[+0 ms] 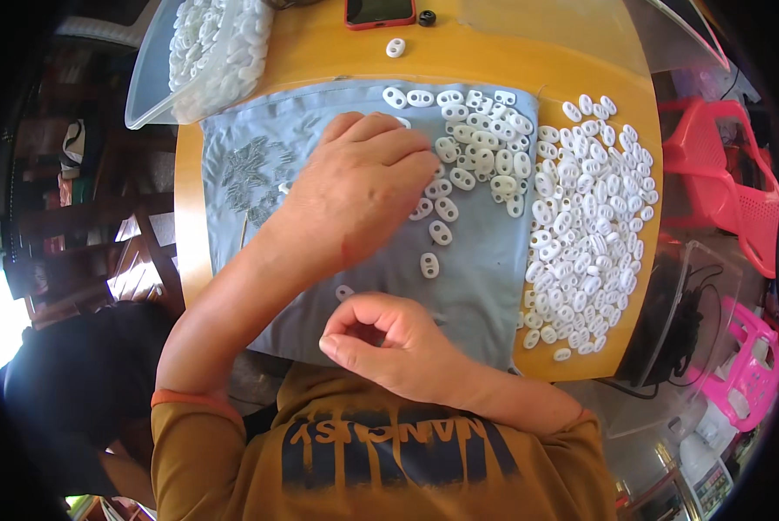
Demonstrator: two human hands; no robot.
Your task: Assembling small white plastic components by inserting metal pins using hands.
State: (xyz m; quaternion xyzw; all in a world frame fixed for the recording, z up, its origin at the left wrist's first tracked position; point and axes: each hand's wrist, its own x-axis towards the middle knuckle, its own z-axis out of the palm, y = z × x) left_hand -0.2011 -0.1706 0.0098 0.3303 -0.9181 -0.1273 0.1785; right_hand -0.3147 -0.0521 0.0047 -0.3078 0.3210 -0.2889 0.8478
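Holds left hand (pixel 362 178) bent beside white two-holed ovals (pixel 429 265) on grey cloth (pixel 476 304), right hand (pixel 400 346) in a narrow ring. Cannot tell if gripping anything with either. Expect light, stiff, slightly slippery ovals; pinch by the long edges.

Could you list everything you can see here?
table: one, orange-yellow, centre
cloth: one, grey-blue, on table
two-hole pieces: uncounted, white, on cloth and table
tub: one, clear, upper left, holding more pieces
thin bits: uncounted, dark grey, cloth's left
phone: one, red-edged, top
round thing: one, black, beside phone
chair: at least one, red, right
stool: one, pink, lower right
cables: uncounted, black, right
far left: too dark to tell
shirt: one, brown, bottom
left hand: one, bare, over cloth
right hand: one, bare, cloth's near edge
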